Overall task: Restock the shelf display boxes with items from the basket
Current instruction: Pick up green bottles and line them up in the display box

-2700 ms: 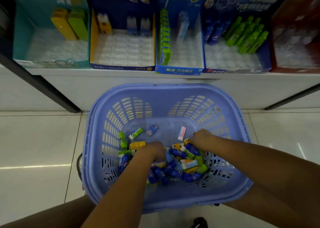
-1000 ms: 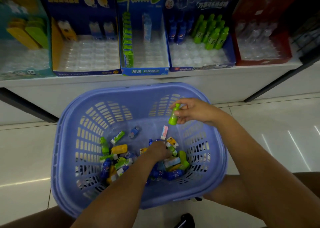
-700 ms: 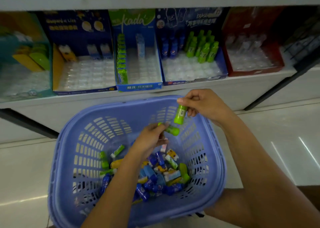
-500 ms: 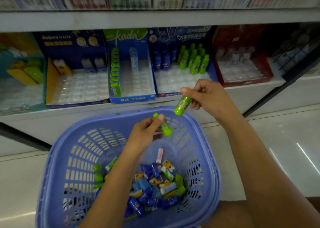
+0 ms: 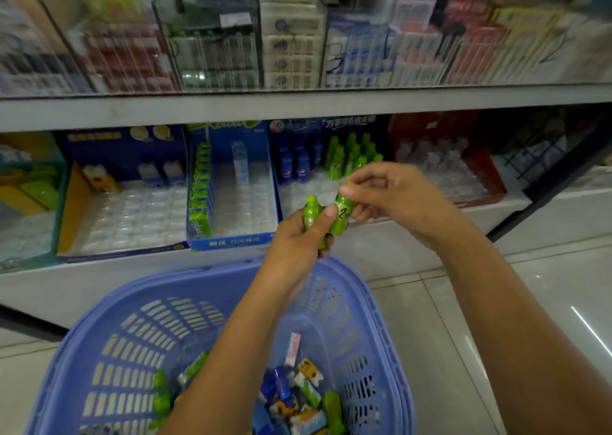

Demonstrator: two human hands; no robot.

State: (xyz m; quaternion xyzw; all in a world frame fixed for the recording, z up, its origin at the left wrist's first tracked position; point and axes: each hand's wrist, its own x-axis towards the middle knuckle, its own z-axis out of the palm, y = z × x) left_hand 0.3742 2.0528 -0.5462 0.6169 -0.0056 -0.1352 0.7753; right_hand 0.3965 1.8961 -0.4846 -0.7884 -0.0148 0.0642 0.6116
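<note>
In the head view, the left hand [image 5: 294, 239] grips a green bottle [image 5: 312, 214]. Its fingers curl round the lower body, the thumb presses on the side, and the cap points up. Just right of that thumb, the right hand [image 5: 397, 196] pinches a second bottle [image 5: 342, 216], green and marked "2", between thumb and forefinger tip; its other fingers curl loosely behind. The two bottles touch side by side. Beyond the fingertips, on the shelf [image 5: 66, 289], stands a display box [image 5: 324, 125] holding upright green bottles [image 5: 351, 156] and, left of them, blue bottles [image 5: 298, 163]. Below both wrists sits the basket [image 5: 132, 302], with mixed small items [image 5: 291, 398] heaped at its bottom beside the left forearm.
</note>
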